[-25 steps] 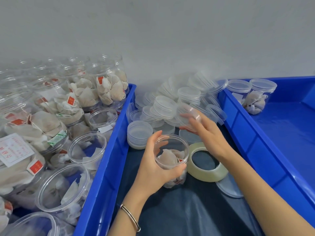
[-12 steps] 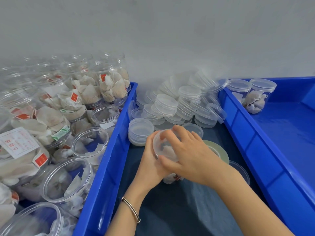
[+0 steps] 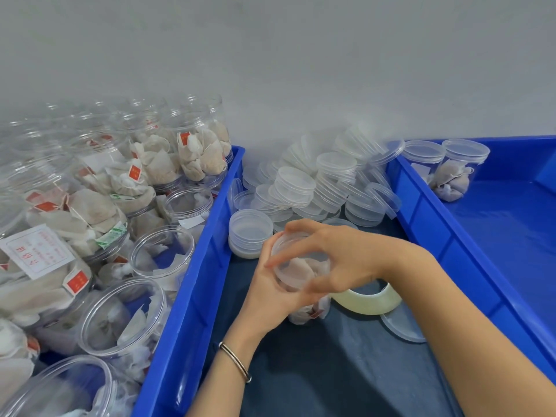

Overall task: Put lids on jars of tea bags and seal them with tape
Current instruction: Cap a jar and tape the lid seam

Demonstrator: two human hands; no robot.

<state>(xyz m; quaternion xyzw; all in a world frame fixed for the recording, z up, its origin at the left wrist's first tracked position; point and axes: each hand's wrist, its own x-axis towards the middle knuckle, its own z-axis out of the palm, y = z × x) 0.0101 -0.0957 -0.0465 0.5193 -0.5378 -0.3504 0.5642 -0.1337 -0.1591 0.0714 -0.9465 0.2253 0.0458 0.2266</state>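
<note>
My right hand (image 3: pixel 340 260) sits on top of the jar (image 3: pixel 301 284), fingers curled over the rim of the clear lid (image 3: pixel 296 260) and gripping it where it rests on the jar's mouth. My left hand (image 3: pixel 270 299) wraps round the jar's side from the left, thumb up along the wall, holding it upright on the dark cloth (image 3: pixel 331 371) between the two bins. A thin metal bangle (image 3: pixel 236 361) rings my left wrist. Through the plastic I see pale tea bags inside the jar, with a red tag low at its base. Just right of the jar, partly under my right wrist, lies the roll of clear tape (image 3: pixel 371 299) flat on the cloth, and a loose lid (image 3: pixel 401 328) lies beside it, partly tucked under its near edge. Behind my hands stands a short stack of lids (image 3: pixel 251 233), and beyond that a heaped pile of lids (image 3: pixel 325 182) against the wall. The left blue bin (image 3: pixel 192 284) holds many open jars of tea bags (image 3: pixel 126 206), some lying tilted. The right blue bin (image 3: pixel 451 236) holds two lidded jars (image 3: pixel 448 170) in its far corner.
</note>
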